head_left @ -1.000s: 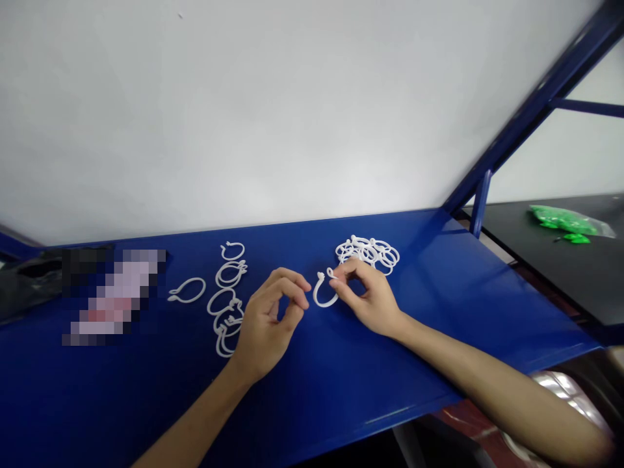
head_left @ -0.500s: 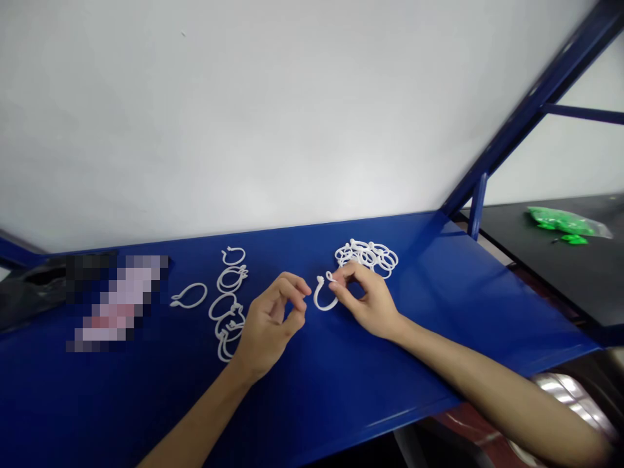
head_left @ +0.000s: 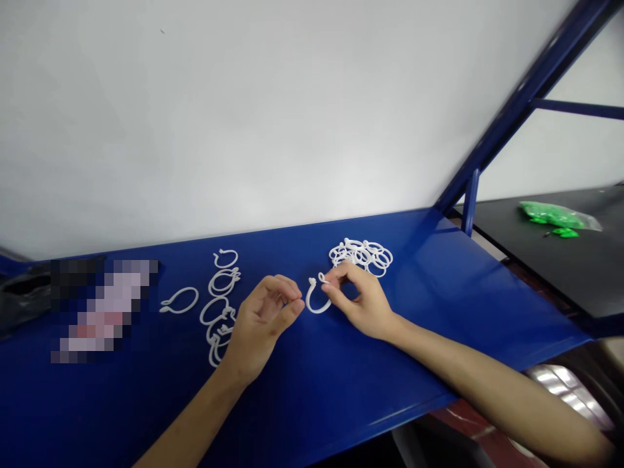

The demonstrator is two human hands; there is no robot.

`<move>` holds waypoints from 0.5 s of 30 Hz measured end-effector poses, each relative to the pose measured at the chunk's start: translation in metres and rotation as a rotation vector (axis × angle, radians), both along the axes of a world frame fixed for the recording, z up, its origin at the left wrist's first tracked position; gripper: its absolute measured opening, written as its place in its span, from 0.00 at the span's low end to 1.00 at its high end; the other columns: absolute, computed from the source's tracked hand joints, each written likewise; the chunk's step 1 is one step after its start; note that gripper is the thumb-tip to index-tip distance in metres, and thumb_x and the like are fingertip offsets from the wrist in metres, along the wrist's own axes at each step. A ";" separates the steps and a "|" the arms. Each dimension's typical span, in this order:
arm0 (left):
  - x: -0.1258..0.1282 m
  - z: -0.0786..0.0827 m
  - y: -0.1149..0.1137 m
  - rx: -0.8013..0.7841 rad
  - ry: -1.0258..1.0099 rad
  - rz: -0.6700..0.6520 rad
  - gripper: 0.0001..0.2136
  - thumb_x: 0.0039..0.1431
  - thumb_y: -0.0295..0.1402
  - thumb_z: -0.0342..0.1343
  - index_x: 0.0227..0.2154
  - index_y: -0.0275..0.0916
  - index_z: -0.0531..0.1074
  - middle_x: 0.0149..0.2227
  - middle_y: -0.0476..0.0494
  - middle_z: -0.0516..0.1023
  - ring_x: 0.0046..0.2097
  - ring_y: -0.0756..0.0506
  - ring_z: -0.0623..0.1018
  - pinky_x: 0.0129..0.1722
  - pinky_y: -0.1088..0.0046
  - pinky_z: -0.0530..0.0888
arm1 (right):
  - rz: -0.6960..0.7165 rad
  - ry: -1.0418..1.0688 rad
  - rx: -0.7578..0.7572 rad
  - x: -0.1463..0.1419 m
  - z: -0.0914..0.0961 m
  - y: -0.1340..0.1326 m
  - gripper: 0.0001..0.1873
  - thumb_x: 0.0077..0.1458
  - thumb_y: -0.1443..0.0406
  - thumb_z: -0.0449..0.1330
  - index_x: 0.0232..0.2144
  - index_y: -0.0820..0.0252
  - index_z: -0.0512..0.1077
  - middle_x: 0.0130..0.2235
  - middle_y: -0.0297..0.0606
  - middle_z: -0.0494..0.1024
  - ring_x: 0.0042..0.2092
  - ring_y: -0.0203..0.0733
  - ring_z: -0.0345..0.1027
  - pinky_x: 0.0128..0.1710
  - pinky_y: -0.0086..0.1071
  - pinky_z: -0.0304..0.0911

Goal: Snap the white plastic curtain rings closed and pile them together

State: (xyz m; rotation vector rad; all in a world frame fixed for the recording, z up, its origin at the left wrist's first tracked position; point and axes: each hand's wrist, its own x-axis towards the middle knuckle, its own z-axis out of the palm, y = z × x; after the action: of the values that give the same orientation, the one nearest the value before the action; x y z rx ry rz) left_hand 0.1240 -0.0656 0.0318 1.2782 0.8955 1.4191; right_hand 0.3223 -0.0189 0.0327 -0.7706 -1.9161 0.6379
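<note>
Between the thumb and fingers of my right hand [head_left: 363, 299] is a white plastic curtain ring [head_left: 312, 305], pinched near its small looped end. The ring's gap faces up, with the knobbed end standing apart from the loop. My left hand [head_left: 263, 325] is just left of this ring, its fingers curled and the thumb drawn in to the fingertips; I see nothing in it. Behind my right hand lies a heap of similar white rings [head_left: 383, 253], partly covered by that hand. More white rings [head_left: 212, 312] lie in a column beside my left hand, which hides some of them.
A lone white ring [head_left: 182, 300] lies farther left on the blue table [head_left: 341, 390]. Beyond it are a pixelated pale object [head_left: 110, 299] and black plastic [head_left: 24, 292]. A blue frame post [head_left: 470, 201] rises at right. A bag of green pieces [head_left: 550, 213] rests on a black table [head_left: 536, 273].
The view has shifted slightly. My left thumb and fingertips have come closer together, beside the ring. My right hand keeps its pinch on the ring.
</note>
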 end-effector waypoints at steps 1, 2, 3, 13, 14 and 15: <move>0.000 0.000 0.000 0.000 0.003 -0.005 0.05 0.58 0.31 0.64 0.32 0.43 0.71 0.35 0.51 0.72 0.37 0.52 0.72 0.37 0.76 0.70 | 0.001 0.001 0.001 0.000 0.000 0.000 0.03 0.63 0.64 0.60 0.38 0.57 0.70 0.31 0.32 0.73 0.31 0.34 0.67 0.32 0.29 0.66; 0.000 0.000 0.000 0.001 0.006 -0.009 0.05 0.58 0.31 0.64 0.32 0.43 0.71 0.35 0.51 0.72 0.37 0.52 0.72 0.37 0.76 0.70 | 0.000 0.002 0.001 0.000 0.000 0.000 0.03 0.63 0.64 0.60 0.38 0.57 0.70 0.31 0.32 0.73 0.31 0.34 0.67 0.32 0.29 0.66; 0.001 0.000 0.000 0.001 0.010 -0.012 0.05 0.58 0.31 0.64 0.32 0.43 0.71 0.35 0.51 0.72 0.37 0.52 0.72 0.37 0.76 0.70 | 0.000 0.002 0.002 0.000 0.000 0.000 0.03 0.63 0.64 0.60 0.38 0.57 0.70 0.31 0.32 0.73 0.31 0.34 0.67 0.32 0.29 0.66; 0.004 0.003 -0.001 -0.081 0.259 0.141 0.05 0.57 0.37 0.63 0.35 0.44 0.75 0.34 0.51 0.77 0.36 0.51 0.76 0.38 0.75 0.74 | 0.022 -0.030 0.043 0.001 0.002 -0.002 0.03 0.64 0.64 0.59 0.38 0.57 0.71 0.32 0.33 0.73 0.31 0.35 0.67 0.33 0.31 0.67; 0.004 0.003 -0.001 -0.098 0.306 0.150 0.06 0.57 0.38 0.63 0.35 0.44 0.76 0.35 0.50 0.78 0.36 0.51 0.77 0.38 0.74 0.74 | 0.033 -0.030 0.049 0.001 0.002 -0.002 0.02 0.64 0.65 0.59 0.38 0.57 0.71 0.32 0.33 0.73 0.31 0.35 0.67 0.33 0.31 0.67; 0.005 0.003 -0.001 -0.111 0.348 0.158 0.08 0.57 0.40 0.63 0.36 0.43 0.76 0.35 0.49 0.79 0.35 0.50 0.77 0.38 0.73 0.75 | 0.046 -0.030 0.054 0.001 0.001 -0.001 0.02 0.64 0.65 0.59 0.38 0.57 0.71 0.32 0.33 0.73 0.31 0.35 0.67 0.34 0.31 0.67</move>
State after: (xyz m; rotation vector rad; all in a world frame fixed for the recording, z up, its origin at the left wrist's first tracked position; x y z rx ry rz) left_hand 0.1289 -0.0665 0.0348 1.4188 1.3158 1.2655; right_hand 0.3234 -0.0203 0.0339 -0.7072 -1.9752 0.6038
